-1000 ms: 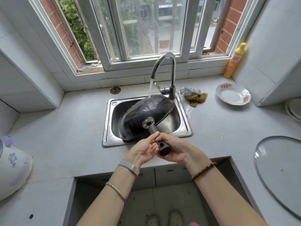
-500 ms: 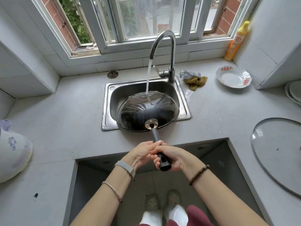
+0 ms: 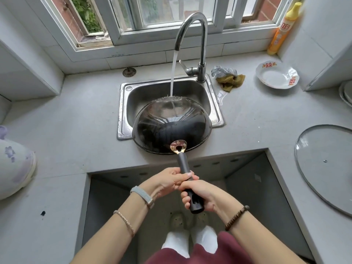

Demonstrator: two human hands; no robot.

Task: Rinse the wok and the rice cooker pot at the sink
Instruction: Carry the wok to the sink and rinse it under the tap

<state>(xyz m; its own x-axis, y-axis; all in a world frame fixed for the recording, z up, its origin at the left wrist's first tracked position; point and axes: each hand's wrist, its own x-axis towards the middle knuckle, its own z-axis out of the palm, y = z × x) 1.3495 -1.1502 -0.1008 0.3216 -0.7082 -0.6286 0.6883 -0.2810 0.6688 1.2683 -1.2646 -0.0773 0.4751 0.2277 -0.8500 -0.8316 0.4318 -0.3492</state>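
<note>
Yellow bottle (image 3: 279, 35) upright in far right counter corner; white dish (image 3: 274, 79) nearby; steel scourer (image 3: 223, 71) touching olive cloth (image 3: 231, 82); glass lid (image 3: 327, 164) at right edge.

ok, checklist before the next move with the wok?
1. Grip on handle: ok; left hand and right hand both hold it.
2. Water on: ok; the tap runs and its stream lands on the far side of the wok.
3. All of it over the sink: not ok; near edge overhangs the counter.
4. Rinsed clean: cannot tell.
5. Reach to rice cooker pot: cannot tell; not in view.
</note>
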